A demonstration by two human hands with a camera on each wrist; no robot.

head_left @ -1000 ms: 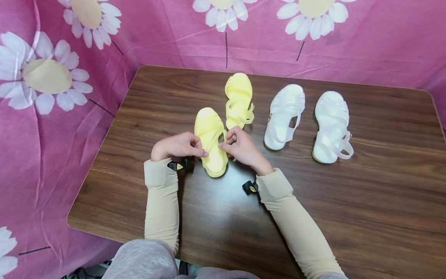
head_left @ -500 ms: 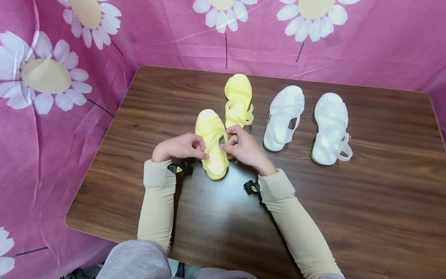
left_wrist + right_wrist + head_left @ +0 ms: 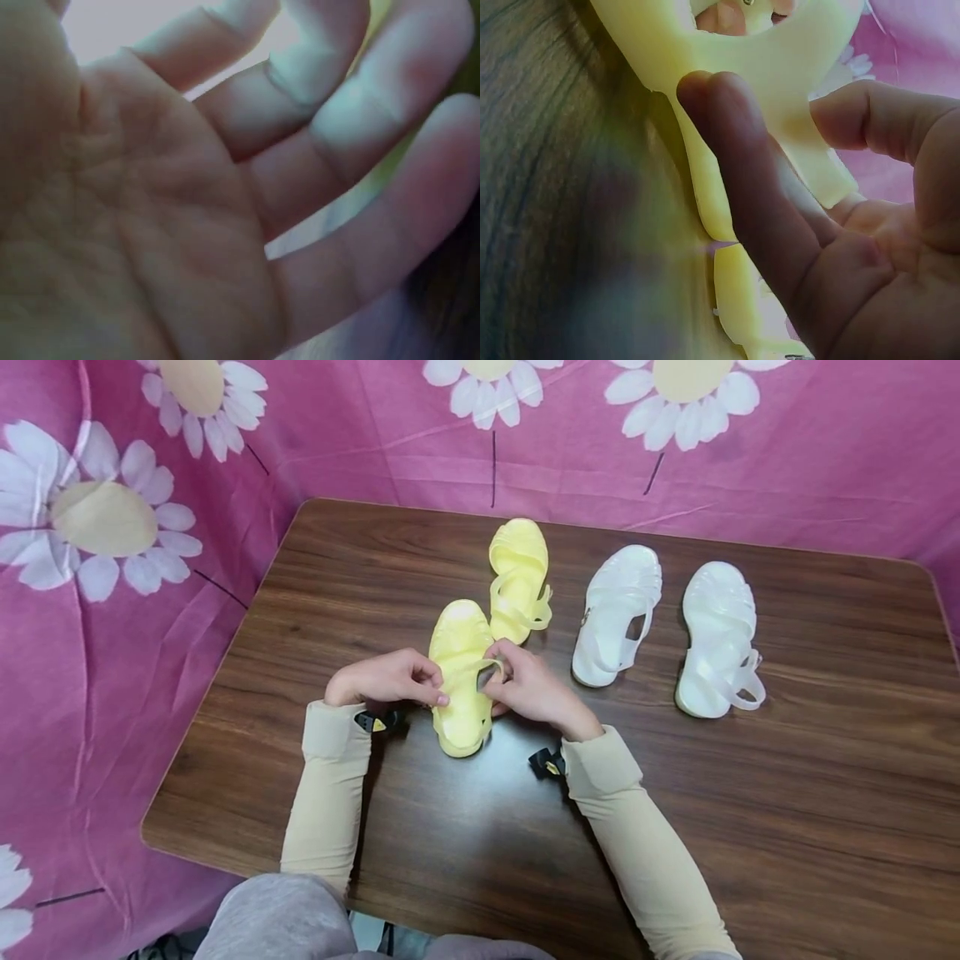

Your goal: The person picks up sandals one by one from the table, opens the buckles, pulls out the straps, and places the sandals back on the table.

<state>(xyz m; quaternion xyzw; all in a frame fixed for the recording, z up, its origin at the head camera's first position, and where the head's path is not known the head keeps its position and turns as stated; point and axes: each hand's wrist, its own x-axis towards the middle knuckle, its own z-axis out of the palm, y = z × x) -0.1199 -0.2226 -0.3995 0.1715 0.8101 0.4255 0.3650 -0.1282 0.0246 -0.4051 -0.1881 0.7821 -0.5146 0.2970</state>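
Observation:
A yellow jelly sandal lies toe-away on the table between both hands. At its left side, my left hand grips the edge, thumb on top. My right hand pinches the loose strap on the sandal's right side, lifting it off the footbed. Close up in the right wrist view, the pale yellow strap passes between thumb and fingers. The left wrist view shows mostly the palm and bent fingers, which hide the sandal. A second yellow sandal lies just behind, its strap loose.
Two white jelly sandals, one nearer and one farther right, lie to the right. The brown wooden table reaches back to a pink flowered cloth.
My right hand has lifted the strap, which now stands up as a loop between its fingers. The sandal sits slightly lower and farther right in view; the left hand keeps its place at the edge.

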